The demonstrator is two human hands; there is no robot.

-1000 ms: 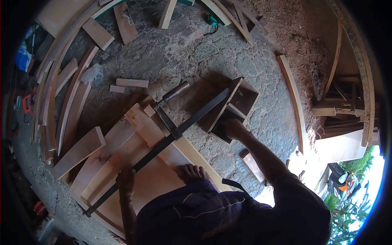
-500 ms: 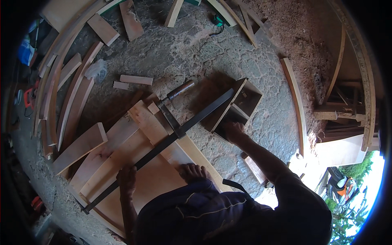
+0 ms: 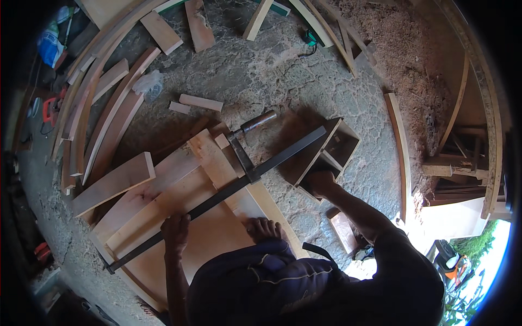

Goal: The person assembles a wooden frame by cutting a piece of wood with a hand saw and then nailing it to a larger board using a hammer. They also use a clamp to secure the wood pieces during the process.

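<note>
My left hand [image 3: 175, 233] is closed on the dark metal bar clamp [image 3: 212, 202], near the lower part of its long bar. The clamp lies diagonally across a flat wooden panel with a frame [image 3: 201, 236], and its screw handle [image 3: 259, 121] points away at the far edge. My right hand [image 3: 322, 185] reaches into a divided wooden box [image 3: 343, 142] standing on the floor beyond the bar's tip. The box wall and shadow hide its fingers, so what they touch does not show. My bare foot [image 3: 264, 229] rests on the panel's frame.
Curved wooden pieces [image 3: 111, 111] are stacked at the left, with a clear plastic bag [image 3: 148, 84] on them. Two small offcuts [image 3: 200, 102] lie beyond the panel. A wood block [image 3: 342, 231] sits below the box, and a long curved strip [image 3: 401, 152] stands right. Sawdust [image 3: 397, 54] covers the far right.
The whole view has shifted, so things sit slightly further right. My right hand has gone a little deeper into the box. My left hand stays at the clamp bar.
</note>
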